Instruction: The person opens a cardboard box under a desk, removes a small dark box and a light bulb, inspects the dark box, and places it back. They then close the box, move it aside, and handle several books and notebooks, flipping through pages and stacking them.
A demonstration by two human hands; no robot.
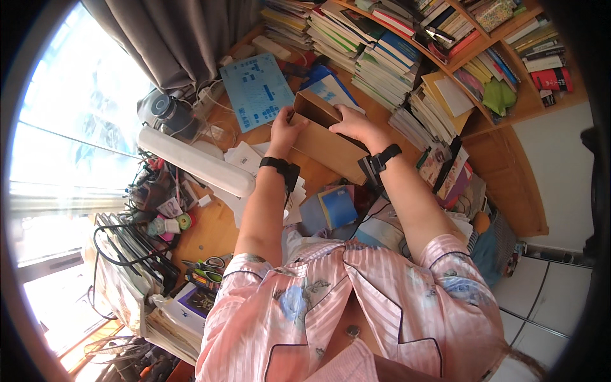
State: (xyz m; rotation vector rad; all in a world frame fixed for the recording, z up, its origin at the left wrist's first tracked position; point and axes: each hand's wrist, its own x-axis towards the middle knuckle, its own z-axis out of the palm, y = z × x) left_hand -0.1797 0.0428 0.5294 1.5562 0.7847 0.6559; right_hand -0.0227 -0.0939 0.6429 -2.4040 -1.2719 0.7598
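Observation:
Between my two hands is a long brown cardboard box (329, 148), tilted above the wooden desk, with an opening on its upper side. My left hand (285, 130) grips the left end, its thumb on the near wall. My right hand (355, 125) holds the far wall, with fingers at the opening's rim. The inside is shadowed, so I cannot tell whether anything lies in it. Just beyond the box are a light-blue printed sheet (258, 90) and a blue folder (329, 86).
A white lamp bar (195, 160) crosses the desk left of my left forearm. Stacked books and papers (386, 67) line the back beside wooden shelves (496, 38). Loose papers (243, 160), scissors (215, 262) and a dark cylindrical device (172, 114) are on the left.

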